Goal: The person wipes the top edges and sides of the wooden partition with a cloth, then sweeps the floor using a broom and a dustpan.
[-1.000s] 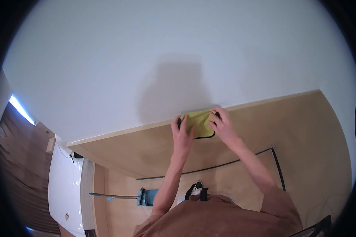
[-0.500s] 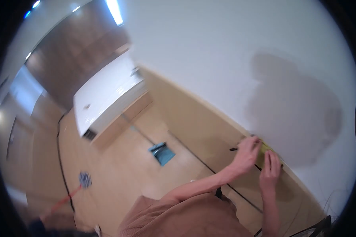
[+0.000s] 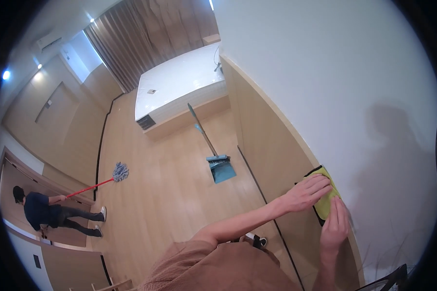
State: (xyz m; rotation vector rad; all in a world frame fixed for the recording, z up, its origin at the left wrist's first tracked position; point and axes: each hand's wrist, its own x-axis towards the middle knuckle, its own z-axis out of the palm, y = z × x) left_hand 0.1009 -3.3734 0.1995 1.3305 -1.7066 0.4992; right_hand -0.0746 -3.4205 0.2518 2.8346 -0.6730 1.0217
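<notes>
At four o'clock, the yellow cloth (image 3: 322, 207) lies at the wooden panel (image 3: 269, 138)'s top edge; the left hand (image 3: 308, 193), loosely curved, and the right hand (image 3: 336, 227), fingers nearly straight, touch it; whether they grip, I cannot tell.

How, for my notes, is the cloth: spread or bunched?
Spread: the cloth shows its dark-edged surface beside both hands. Hidden folds: cannot tell.
</notes>
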